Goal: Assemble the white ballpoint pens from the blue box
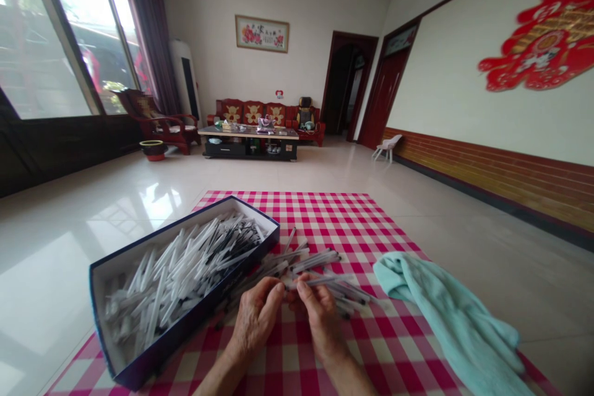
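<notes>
My left hand (255,315) and my right hand (318,309) meet over a red-and-white checked cloth (352,223), fingers pinched together on a clear plastic pen (320,280) that sticks out to the right. Just beyond my fingers lies a loose heap of pens (310,260) on the cloth. To the left stands a dark blue box (153,352) filled with several more clear pens (185,272).
A light teal towel (445,309) lies crumpled on the cloth at the right. Glossy tiled floor surrounds the cloth. Far back are a low coffee table (248,141), a red sofa (264,112), an armchair (155,119) and dark doors (346,83).
</notes>
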The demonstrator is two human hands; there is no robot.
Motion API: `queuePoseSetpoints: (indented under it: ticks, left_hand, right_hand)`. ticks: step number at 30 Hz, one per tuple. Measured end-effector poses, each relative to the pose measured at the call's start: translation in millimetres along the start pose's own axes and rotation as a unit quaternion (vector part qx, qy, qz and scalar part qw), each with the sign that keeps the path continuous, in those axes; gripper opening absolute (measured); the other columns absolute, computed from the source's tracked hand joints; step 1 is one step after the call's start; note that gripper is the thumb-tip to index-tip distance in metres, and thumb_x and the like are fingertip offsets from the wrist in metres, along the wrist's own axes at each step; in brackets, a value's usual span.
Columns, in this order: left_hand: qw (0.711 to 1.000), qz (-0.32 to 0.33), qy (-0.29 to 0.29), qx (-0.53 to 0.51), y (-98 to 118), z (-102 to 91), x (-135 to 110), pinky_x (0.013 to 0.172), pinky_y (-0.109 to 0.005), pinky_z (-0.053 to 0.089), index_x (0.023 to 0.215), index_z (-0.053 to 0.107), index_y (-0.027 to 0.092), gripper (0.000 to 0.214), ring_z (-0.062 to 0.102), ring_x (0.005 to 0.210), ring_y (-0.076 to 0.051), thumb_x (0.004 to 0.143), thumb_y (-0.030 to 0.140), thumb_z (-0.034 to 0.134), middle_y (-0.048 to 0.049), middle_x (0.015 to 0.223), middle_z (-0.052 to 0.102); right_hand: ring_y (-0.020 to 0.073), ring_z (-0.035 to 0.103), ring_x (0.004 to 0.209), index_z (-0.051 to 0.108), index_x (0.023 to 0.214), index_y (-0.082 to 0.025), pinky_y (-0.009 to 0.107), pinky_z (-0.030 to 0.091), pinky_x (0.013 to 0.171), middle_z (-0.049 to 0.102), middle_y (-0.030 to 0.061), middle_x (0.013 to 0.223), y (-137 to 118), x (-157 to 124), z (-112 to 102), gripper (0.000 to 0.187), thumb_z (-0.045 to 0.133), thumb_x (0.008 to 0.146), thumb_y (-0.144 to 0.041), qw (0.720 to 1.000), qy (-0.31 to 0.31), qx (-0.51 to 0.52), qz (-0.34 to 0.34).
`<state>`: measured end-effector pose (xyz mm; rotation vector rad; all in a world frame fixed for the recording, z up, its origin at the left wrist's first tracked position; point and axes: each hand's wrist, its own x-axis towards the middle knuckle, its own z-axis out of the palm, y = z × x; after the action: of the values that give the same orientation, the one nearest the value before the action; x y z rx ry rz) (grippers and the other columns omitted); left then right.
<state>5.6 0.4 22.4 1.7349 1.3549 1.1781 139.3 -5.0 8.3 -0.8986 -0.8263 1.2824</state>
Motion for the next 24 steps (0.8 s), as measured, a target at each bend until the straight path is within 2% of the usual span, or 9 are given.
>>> queuePoseSetpoints:
  ticks: [3, 6, 10, 13, 15, 17, 20, 24]
  left_hand:
    - [1.000, 0.015, -0.008, -0.017, 2, -2.2, 0, 0.056, -0.020, 0.039, 0.080, 0.064, 0.016, 0.027, 0.052, 0.057, -0.013, 0.086, 0.038, 0.048, 0.0003, 0.064, 0.062]
    - [1.000, 0.005, -0.010, -0.011, 1, -1.3, 1, 0.053, -0.020, 0.036, 0.072, 0.061, 0.017, 0.030, 0.049, 0.054, -0.012, 0.086, 0.039, 0.047, 0.0019, 0.058, 0.058]
    - [1.000, -0.016, -0.009, -0.010, -4, 2.5, 2, 0.051, -0.020, 0.033, 0.055, 0.050, 0.018, 0.044, 0.044, 0.050, -0.011, 0.089, 0.045, 0.040, 0.0035, 0.050, 0.049]
    - [0.999, -0.029, -0.004, -0.014, -5, 3.0, 3, 0.049, -0.021, 0.032, 0.052, 0.048, 0.018, 0.049, 0.043, 0.046, -0.010, 0.089, 0.048, 0.038, 0.0035, 0.046, 0.046]
    - [0.999, -0.031, -0.003, -0.021, -4, 1.3, 3, 0.049, -0.020, 0.033, 0.056, 0.053, 0.017, 0.048, 0.044, 0.048, -0.011, 0.088, 0.049, 0.039, 0.0030, 0.049, 0.049]
    - [0.999, -0.028, -0.010, -0.042, -4, -0.9, 3, 0.050, -0.020, 0.035, 0.067, 0.060, 0.015, 0.040, 0.047, 0.051, -0.011, 0.086, 0.047, 0.044, 0.0025, 0.054, 0.054]
    - [0.996, -0.025, -0.023, -0.080, -5, -2.6, 3, 0.049, -0.019, 0.035, 0.078, 0.063, 0.015, 0.031, 0.046, 0.052, -0.011, 0.084, 0.043, 0.050, 0.0023, 0.058, 0.057]
    - [0.998, -0.029, -0.016, -0.054, -8, -0.1, 3, 0.048, -0.019, 0.033, 0.064, 0.057, 0.016, 0.037, 0.042, 0.050, -0.010, 0.086, 0.044, 0.047, 0.0037, 0.052, 0.050]
  right_hand:
    - [0.0201, 0.063, 0.065, 0.062, 0.087, -0.022, 0.030, 0.049, 0.061, 0.067, 0.0004, 0.072, 0, 0, 0, 0.018, 0.067, 0.077, -0.036, 1.000, -0.006, -0.007, -0.002]
    - [0.0203, 0.063, 0.066, 0.063, 0.086, -0.021, 0.030, 0.049, 0.061, 0.067, 0.0009, 0.070, -1, -1, 0, 0.019, 0.065, 0.078, -0.037, 0.999, -0.015, -0.027, -0.011]
    - [0.0194, 0.062, 0.065, 0.063, 0.086, -0.021, 0.030, 0.049, 0.061, 0.066, 0.0005, 0.069, 0, -1, 0, 0.018, 0.065, 0.079, -0.037, 0.999, -0.023, -0.040, -0.017]
    - [0.0193, 0.062, 0.065, 0.063, 0.087, -0.022, 0.030, 0.049, 0.061, 0.066, -0.0001, 0.071, 1, -1, -1, 0.017, 0.065, 0.079, -0.037, 0.999, -0.015, -0.040, -0.018]
    - [0.0202, 0.063, 0.065, 0.063, 0.088, -0.021, 0.031, 0.049, 0.062, 0.067, 0.0006, 0.072, 1, -1, -1, 0.018, 0.065, 0.079, -0.037, 0.999, -0.007, -0.038, -0.017]
    - [0.0211, 0.063, 0.067, 0.062, 0.088, -0.021, 0.032, 0.050, 0.063, 0.067, 0.0016, 0.073, 0, -1, -1, 0.019, 0.064, 0.079, -0.037, 0.999, -0.008, -0.035, -0.017]
    - [0.0208, 0.063, 0.067, 0.062, 0.087, -0.021, 0.031, 0.049, 0.062, 0.067, 0.0014, 0.073, 0, -1, -1, 0.018, 0.064, 0.079, -0.037, 0.999, -0.012, -0.037, -0.018]
    - [0.0192, 0.062, 0.066, 0.062, 0.087, -0.021, 0.030, 0.049, 0.062, 0.065, -0.0005, 0.072, 2, 0, -1, 0.017, 0.065, 0.079, -0.036, 0.999, -0.015, -0.037, -0.020]
